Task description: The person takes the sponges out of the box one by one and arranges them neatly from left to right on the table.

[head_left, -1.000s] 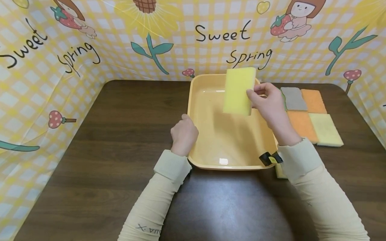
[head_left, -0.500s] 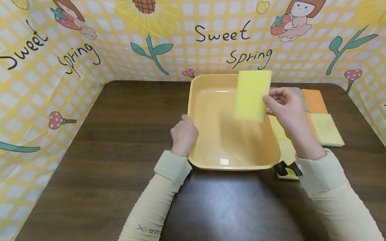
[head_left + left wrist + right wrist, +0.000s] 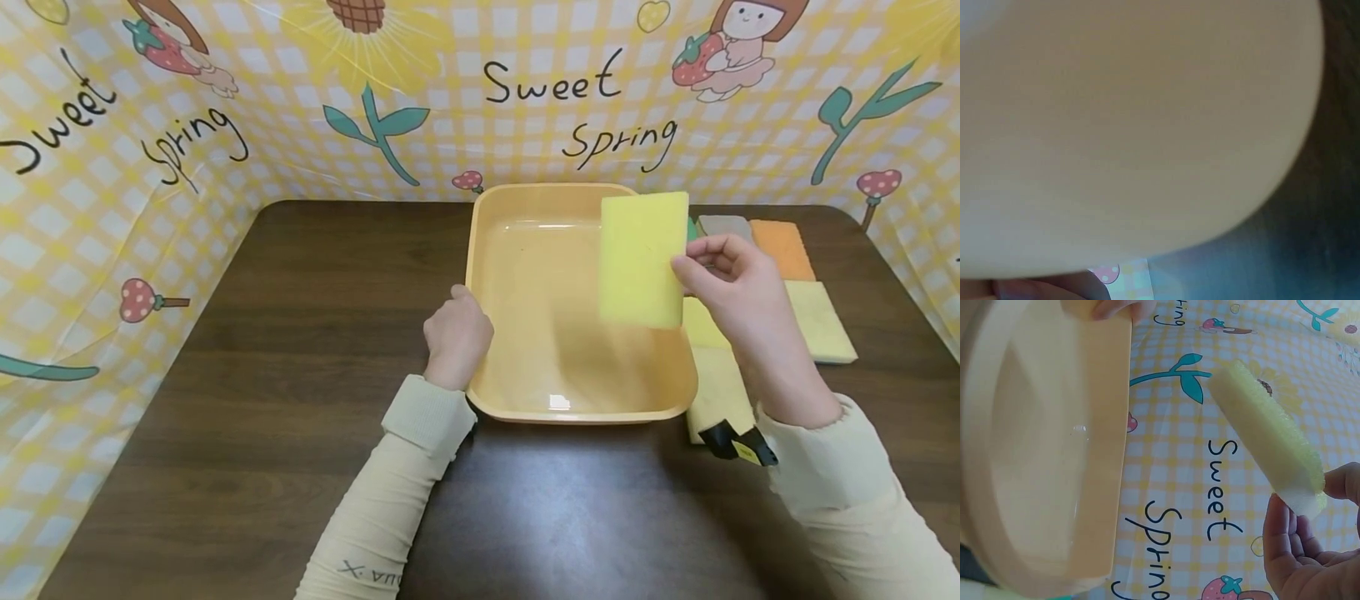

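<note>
My right hand (image 3: 742, 292) pinches a flat yellow sponge (image 3: 643, 260) by its right edge, thumb in front and fingers behind. The sponge is held up over the right side of a yellow-orange plastic basin (image 3: 525, 333). In the right wrist view the sponge (image 3: 1266, 437) shows edge-on, apart from the basin (image 3: 1100, 531). At the basin's left rim, my left hand (image 3: 457, 337) grips the wall with curled fingers. The left wrist view is mostly filled by the basin's blurred underside (image 3: 1135, 144), with a bit of the fingers (image 3: 1054, 289) at the bottom.
Sponges lie flat in rows right of the basin: orange (image 3: 783, 250), grey (image 3: 725, 225) and pale yellow (image 3: 821, 321), partly hidden by the right arm. A dark wood table (image 3: 300, 333) carries everything. A printed cloth (image 3: 405, 50) stands along its back and sides.
My right hand has moved right and toward me with the sponge, from above the basin's middle to its right side. The left hand and basin stay put.
</note>
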### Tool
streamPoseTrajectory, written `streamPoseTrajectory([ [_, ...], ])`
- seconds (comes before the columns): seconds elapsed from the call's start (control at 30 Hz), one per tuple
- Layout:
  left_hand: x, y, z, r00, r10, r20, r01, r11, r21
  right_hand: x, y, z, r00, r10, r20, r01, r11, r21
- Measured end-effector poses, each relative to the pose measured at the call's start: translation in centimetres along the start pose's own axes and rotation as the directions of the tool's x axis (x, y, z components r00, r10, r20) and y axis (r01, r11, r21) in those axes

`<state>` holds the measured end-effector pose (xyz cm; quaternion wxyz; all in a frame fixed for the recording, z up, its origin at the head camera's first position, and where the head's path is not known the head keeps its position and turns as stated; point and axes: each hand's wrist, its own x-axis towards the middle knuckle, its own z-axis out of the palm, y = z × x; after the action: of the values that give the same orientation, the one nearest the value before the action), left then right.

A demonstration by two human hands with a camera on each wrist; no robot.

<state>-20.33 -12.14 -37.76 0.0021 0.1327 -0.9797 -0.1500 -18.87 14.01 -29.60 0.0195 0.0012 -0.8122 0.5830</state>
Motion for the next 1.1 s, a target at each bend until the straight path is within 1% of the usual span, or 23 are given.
streamPoseTrajectory([
  [0.1, -0.1, -0.1, 0.0, 1.0, -0.003, 0.007, 0.003, 1.0, -0.01, -0.2, 0.4, -0.5, 1.0, 0.0, 0.002, 0.0, 1.0, 0.026],
  [0.17, -0.1, -0.2, 0.0, 1.0, -0.006, 0.013, 0.006, 1.0, -0.009, -0.4, 0.7, -1.0, 1.0, -0.002, 0.003, 0.002, 1.0, 0.011],
  [0.27, 0.0, -0.3, 0.0, 1.0, -0.009, 0.017, 0.009, 1.0, -0.006, -0.6, 1.2, -1.6, 1.0, -0.005, -0.005, 0.005, 0.999, 0.054],
  [0.4, 0.0, -0.3, 0.0, 1.0, -0.011, 0.021, 0.011, 1.0, -0.011, -0.8, 1.9, -2.4, 1.0, -0.005, -0.027, 0.006, 0.999, 0.054],
  [0.5, 0.0, -0.2, -0.1, 0.999, -0.015, 0.034, 0.015, 1.0, -0.008, -1.0, 2.4, -3.1, 0.999, 0.002, -0.035, -0.001, 1.0, 0.019],
  [0.6, 0.0, -0.2, -0.1, 0.999, -0.02, 0.047, 0.02, 1.0, 0.0, -1.2, 3.0, -3.9, 0.999, 0.019, -0.032, -0.018, 0.999, 0.048],
  [0.7, 0.1, -0.2, -0.1, 0.998, -0.022, 0.053, 0.022, 1.0, 0.0, -1.4, 3.7, -4.7, 0.999, 0.041, -0.025, -0.037, 0.993, 0.116],
  [0.77, 0.1, -0.2, -0.1, 0.998, -0.02, 0.054, 0.02, 1.0, -0.005, -1.5, 4.2, -5.2, 0.998, 0.06, -0.024, -0.056, 0.99, 0.131],
  [0.8, 0.1, -0.2, -0.1, 0.998, -0.018, 0.052, 0.018, 1.0, -0.009, -1.6, 4.4, -5.5, 0.997, 0.068, -0.026, -0.064, 0.99, 0.126],
  [0.97, 0.1, -0.2, -0.2, 0.999, -0.012, 0.047, 0.014, 0.999, -0.03, -2.0, 5.5, -6.7, 0.995, 0.086, -0.059, -0.085, 0.996, 0.027],
  [1.03, 0.1, -0.2, -0.2, 0.999, -0.012, 0.05, 0.014, 0.999, -0.032, -2.1, 5.9, -7.2, 0.993, 0.09, -0.074, -0.093, 0.995, -0.042],
  [1.1, 0.1, -0.2, -0.2, 0.999, -0.013, 0.05, 0.015, 0.999, -0.031, -2.3, 6.4, -7.8, 0.991, 0.109, -0.082, -0.118, 0.987, -0.109],
])
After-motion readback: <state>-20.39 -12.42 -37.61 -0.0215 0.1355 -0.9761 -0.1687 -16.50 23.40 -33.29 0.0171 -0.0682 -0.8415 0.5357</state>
